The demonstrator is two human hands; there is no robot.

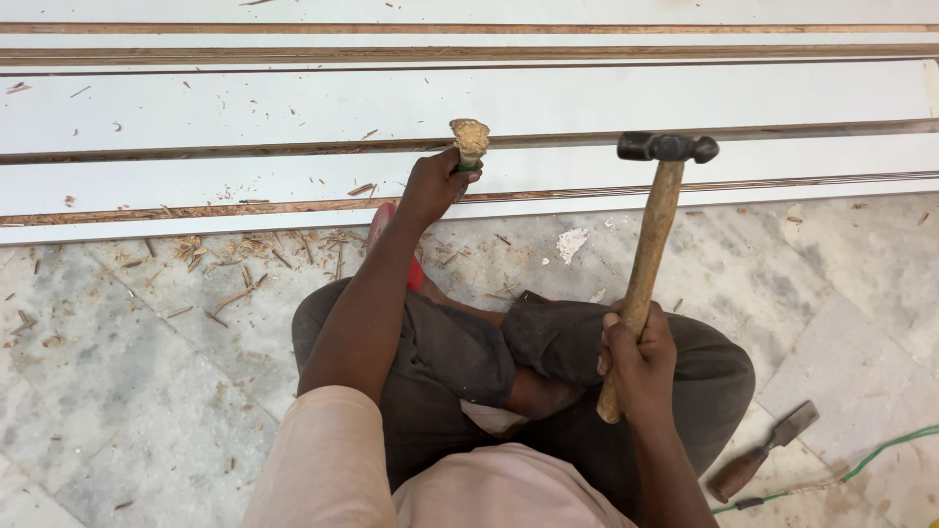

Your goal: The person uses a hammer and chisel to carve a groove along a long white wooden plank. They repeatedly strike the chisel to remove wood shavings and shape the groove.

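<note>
Left hand [430, 186]: clamped on a chisel [469, 145] with a mushroomed handle top, tip at the groove in the white board [245, 181].
Right hand [638, 357]: wrapped round a ball-peen hammer [653, 230], head raised beside the chisel.
Progress: chips [254, 249] lie below the board — the groove looks part-cut.
Room: open floor; a spare chisel [758, 455] lies right of the knee.

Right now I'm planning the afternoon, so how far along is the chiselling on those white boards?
Done: wood chips litter the floor below the nearest white board, whose edge looks roughly cut left of the chisel. In hand: left hand holds a chisel on the board, right hand holds a hammer. Left: the edge to the right looks cleaner, perhaps unworked.
</note>
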